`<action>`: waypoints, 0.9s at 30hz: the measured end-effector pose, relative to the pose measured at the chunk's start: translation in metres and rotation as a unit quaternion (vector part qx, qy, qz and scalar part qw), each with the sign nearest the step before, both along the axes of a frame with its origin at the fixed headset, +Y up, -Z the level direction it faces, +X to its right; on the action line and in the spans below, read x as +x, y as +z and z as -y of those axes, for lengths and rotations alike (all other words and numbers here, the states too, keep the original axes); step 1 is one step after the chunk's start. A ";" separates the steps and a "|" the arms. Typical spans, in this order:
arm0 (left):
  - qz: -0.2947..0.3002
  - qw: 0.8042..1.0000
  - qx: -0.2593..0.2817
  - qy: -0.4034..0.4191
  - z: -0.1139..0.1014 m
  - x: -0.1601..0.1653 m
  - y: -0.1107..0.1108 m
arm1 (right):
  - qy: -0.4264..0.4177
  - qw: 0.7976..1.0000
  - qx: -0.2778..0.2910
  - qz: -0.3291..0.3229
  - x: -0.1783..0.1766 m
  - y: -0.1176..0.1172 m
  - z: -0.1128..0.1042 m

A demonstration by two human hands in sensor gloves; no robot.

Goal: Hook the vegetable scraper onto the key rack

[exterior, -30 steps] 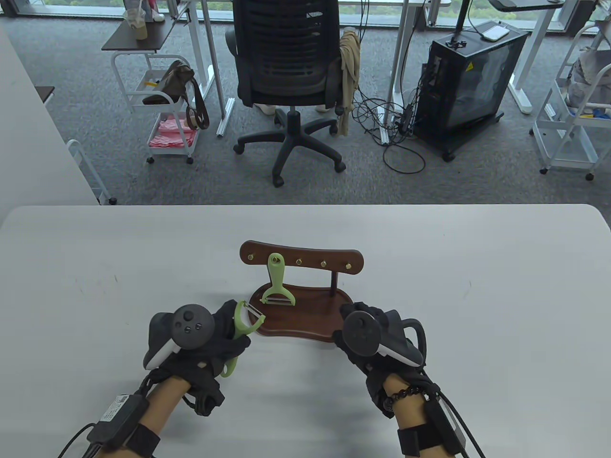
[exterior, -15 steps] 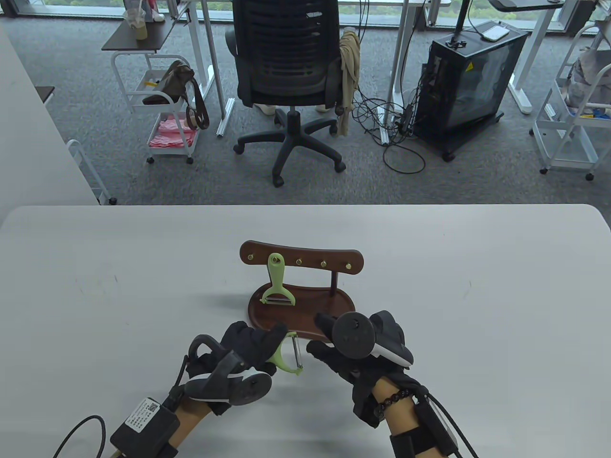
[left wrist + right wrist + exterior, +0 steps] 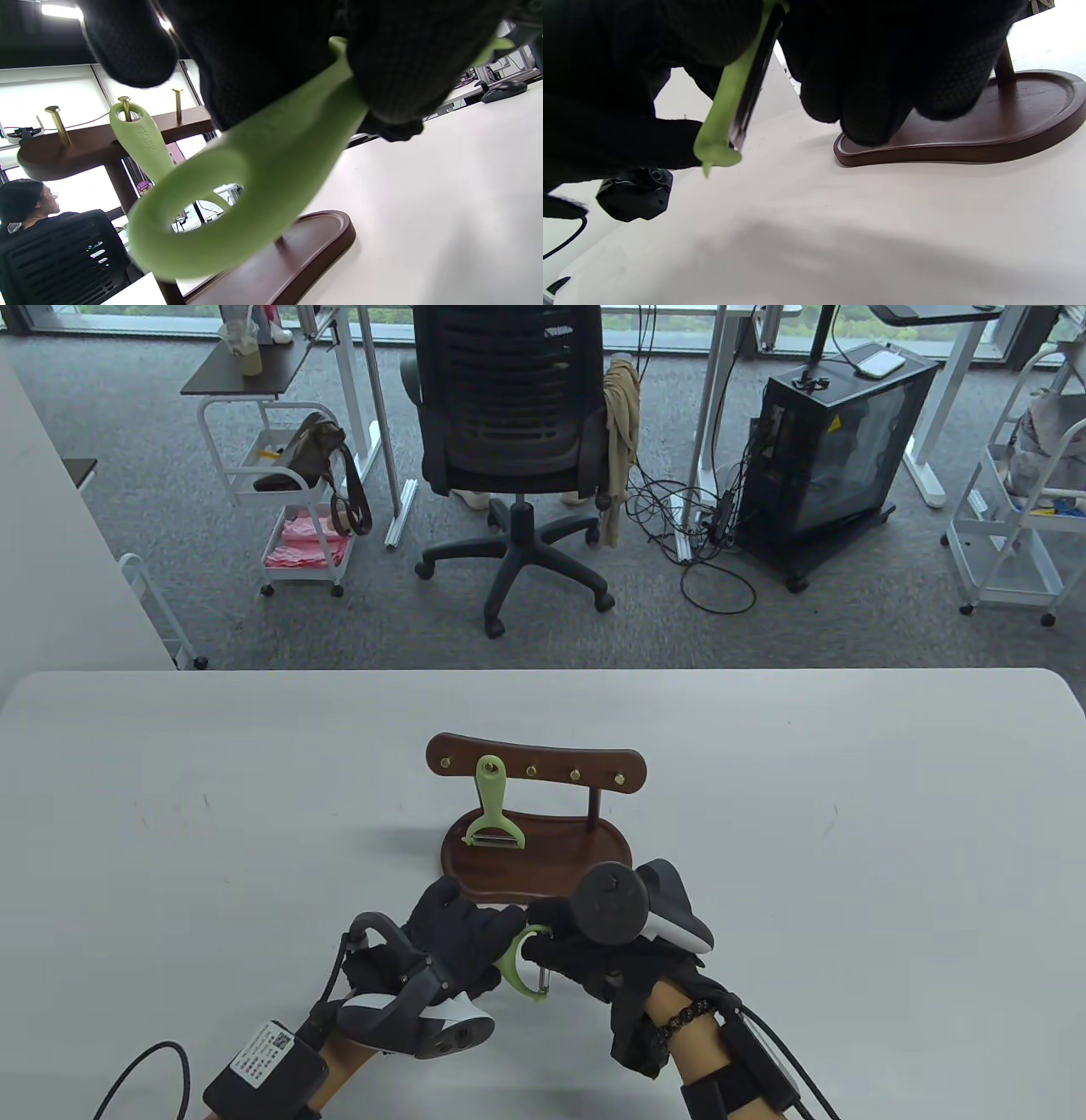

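A brown wooden key rack [image 3: 536, 765] with brass hooks stands mid-table. One green vegetable scraper [image 3: 490, 808] hangs on its second hook from the left. My left hand [image 3: 499, 923] grips the handle of a second green scraper [image 3: 519, 965] just in front of the rack's base [image 3: 585, 865]. My right hand [image 3: 543, 935] grips that scraper's blade head from the right. In the left wrist view, the held scraper's loop end [image 3: 220, 199] is free and the hung scraper [image 3: 142, 135] is behind it. The right wrist view shows the blade head [image 3: 734, 106] between my fingers.
The white table [image 3: 848, 814] spreads around the rack. Three brass hooks [image 3: 574, 774] on the rack carry nothing. An office chair [image 3: 513, 432], carts and a computer case stand on the floor beyond the far edge.
My left hand has turned over and carried the scraper right and toward me. My right hand has moved left and taken hold of its blade head.
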State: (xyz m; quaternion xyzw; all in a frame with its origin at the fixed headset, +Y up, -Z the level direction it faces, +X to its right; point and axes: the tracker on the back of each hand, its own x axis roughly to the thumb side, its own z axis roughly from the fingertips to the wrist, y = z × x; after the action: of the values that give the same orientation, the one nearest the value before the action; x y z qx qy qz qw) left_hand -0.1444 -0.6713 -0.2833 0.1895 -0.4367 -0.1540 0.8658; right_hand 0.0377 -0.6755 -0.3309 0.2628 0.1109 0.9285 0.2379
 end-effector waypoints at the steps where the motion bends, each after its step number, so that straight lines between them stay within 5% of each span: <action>1: 0.001 1.000 0.001 0.000 0.000 0.000 0.000 | 0.000 1.000 0.004 0.001 0.000 0.000 0.000; 14: -0.017 1.000 -0.005 0.018 0.004 -0.007 -0.005 | -0.015 0.999 0.022 0.030 0.002 -0.003 0.000; 21: -0.120 0.989 -0.016 0.086 -0.009 -0.047 -0.029 | -0.015 0.989 0.112 0.099 0.027 -0.006 -0.014; 27: -0.226 0.963 -0.036 0.144 -0.014 -0.097 -0.053 | -0.093 0.957 0.212 0.175 0.058 0.000 -0.035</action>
State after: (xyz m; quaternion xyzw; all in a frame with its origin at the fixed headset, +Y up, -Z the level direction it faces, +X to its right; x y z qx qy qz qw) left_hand -0.2417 -0.6573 -0.3358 0.1797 -0.2029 -0.0504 0.9613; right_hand 0.0956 -0.6409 -0.3312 0.1496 -0.1564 0.9360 0.2777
